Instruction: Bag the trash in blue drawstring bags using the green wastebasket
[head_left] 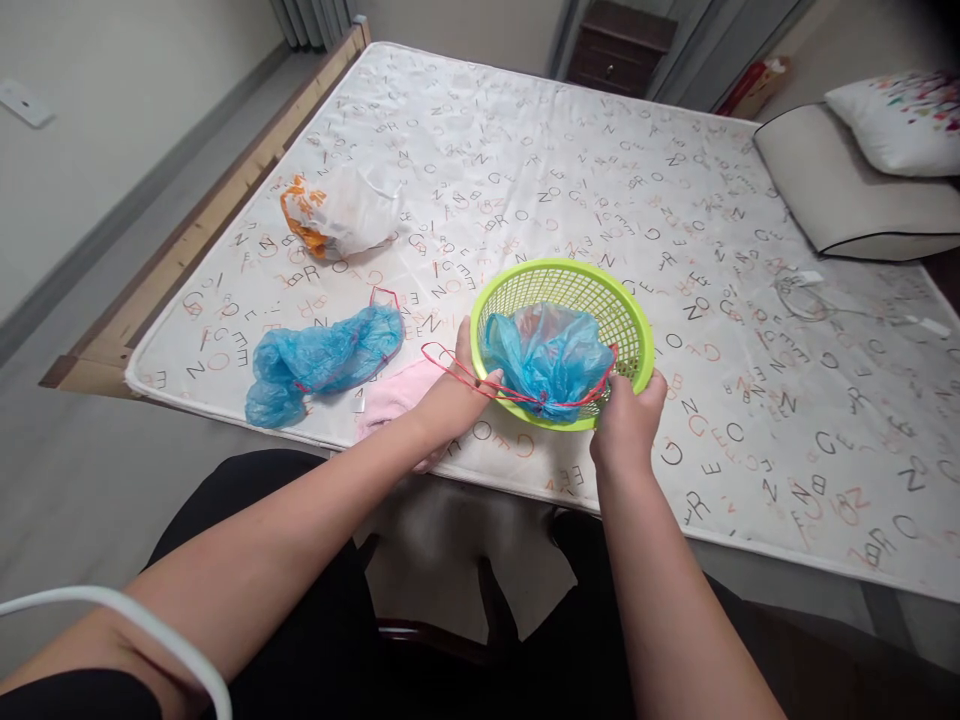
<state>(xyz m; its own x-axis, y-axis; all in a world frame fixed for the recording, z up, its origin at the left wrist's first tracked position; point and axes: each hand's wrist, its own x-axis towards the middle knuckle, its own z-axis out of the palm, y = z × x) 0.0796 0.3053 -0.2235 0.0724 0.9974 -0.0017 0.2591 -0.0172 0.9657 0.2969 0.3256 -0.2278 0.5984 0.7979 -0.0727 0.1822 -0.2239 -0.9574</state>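
Note:
A lime-green plastic basket (639, 330) with a mesh wall is held between my two hands, over the near part of the mattress. My left hand (474, 385) grips its left rim, the thumb lying over the edge. On the opposite side my right hand (628, 415) is closed around the near right rim. Inside the basket lies a crumpled blue plastic bag (551, 355) with red drawstrings, one of which loops out over my left hand. Something reddish shows faintly through the bag, but I cannot make it out.
Left of the basket lie another blue plastic bag (326, 360) and a pink cloth (397, 395), partly behind my left forearm. A white and orange plastic bag (349, 212) sits farther back. Cushions (847, 185) and a coiled cable (802, 295) are on the right. A wooden bed frame (225, 190) edges the mattress.

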